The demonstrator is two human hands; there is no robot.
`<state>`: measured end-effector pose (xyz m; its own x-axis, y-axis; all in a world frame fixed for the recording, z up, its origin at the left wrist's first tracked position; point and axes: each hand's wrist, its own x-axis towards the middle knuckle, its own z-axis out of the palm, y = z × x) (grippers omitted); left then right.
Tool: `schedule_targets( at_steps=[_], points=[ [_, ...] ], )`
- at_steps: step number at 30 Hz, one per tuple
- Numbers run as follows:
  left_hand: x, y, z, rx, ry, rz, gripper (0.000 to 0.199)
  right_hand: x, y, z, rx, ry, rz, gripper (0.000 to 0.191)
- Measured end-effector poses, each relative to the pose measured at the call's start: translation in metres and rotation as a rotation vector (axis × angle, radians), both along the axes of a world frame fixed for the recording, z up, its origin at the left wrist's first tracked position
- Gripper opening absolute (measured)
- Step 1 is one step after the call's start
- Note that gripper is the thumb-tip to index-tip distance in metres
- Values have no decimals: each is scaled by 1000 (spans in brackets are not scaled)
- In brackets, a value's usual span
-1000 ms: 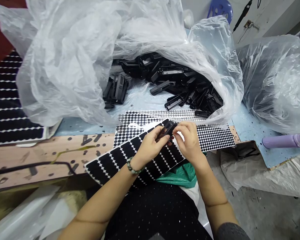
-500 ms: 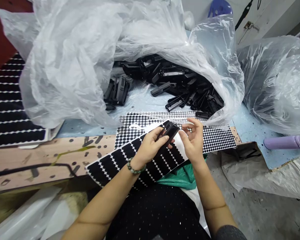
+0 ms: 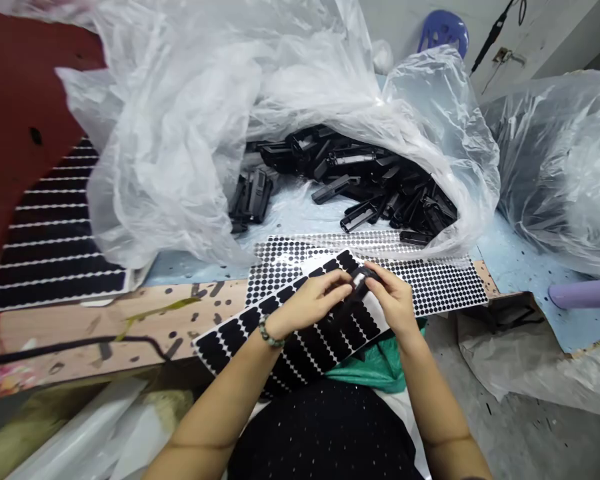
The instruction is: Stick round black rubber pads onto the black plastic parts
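Note:
A small black plastic part (image 3: 359, 285) is held between my two hands, with a pale patch showing on it. My left hand (image 3: 320, 300) grips its left side with thumb and fingers. On the other side, the fingertips of my right hand (image 3: 394, 300) pinch its right end. Beneath the hands lies a slanted sheet of black stickers (image 3: 305, 350) on white backing. Under that sheet, a second sheet with small black dots (image 3: 447, 287) rests on the bench. Beyond them, many similar black plastic parts (image 3: 353, 157) are piled inside the mouth of a clear plastic bag (image 3: 180, 120).
More black sticker sheets (image 3: 55, 233) lie at the left by a red panel (image 3: 35, 107). A black cable (image 3: 105, 340) runs along the wooden bench edge (image 3: 220, 297). At the right are another plastic bag (image 3: 565, 173) and a purple bottle (image 3: 583, 294). A blue stool (image 3: 443, 32) stands behind.
My right hand has closed from loosely spread fingers onto the black part. The part has turned, and a pale patch now shows. The whole view has shifted, so things appear farther right and lower.

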<state>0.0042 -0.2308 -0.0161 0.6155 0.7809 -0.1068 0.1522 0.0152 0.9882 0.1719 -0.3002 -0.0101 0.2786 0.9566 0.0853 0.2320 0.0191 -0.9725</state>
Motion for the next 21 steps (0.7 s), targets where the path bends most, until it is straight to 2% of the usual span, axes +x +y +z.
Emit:
schedule_targets(
  at_steps=[1, 2, 4, 5, 6, 7, 9, 11, 12, 16, 21],
  points=[
    [-4, 13, -3, 51, 31, 53, 19, 5, -6, 0, 8, -31, 43, 24],
    [-9, 29, -6, 99, 55, 168, 19, 10, -12, 0, -8, -68, 133, 24],
    [-20, 67, -13, 196, 108, 540, 20, 19, -24, 0, -45, -152, 353, 25],
    [-27, 86, -17, 263, 151, 706, 23, 22, -28, -2, -62, -188, 421, 24],
    [-33, 104, -21, 311, 214, 811, 30, 26, -31, -4, -76, -216, 434, 23],
    [-38, 120, -25, 322, 284, 860, 38, 29, -31, -8, -87, -239, 388, 21],
    [-46, 143, -32, 282, 321, 853, 49, 36, -24, -19, -107, -284, 174, 19],
    [-51, 154, -37, 241, 329, 827, 47, 42, -10, -32, -135, -357, -47, 17],
    [-52, 156, -38, 231, 329, 817, 42, 44, -2, -39, -161, -398, -107, 15],
    [-52, 148, -39, 255, 308, 782, 31, 42, 30, -57, -241, -473, -133, 11],
    [-41, 113, -33, 293, 245, 784, 31, 36, 48, -59, -295, -457, -112, 15]
  ],
)
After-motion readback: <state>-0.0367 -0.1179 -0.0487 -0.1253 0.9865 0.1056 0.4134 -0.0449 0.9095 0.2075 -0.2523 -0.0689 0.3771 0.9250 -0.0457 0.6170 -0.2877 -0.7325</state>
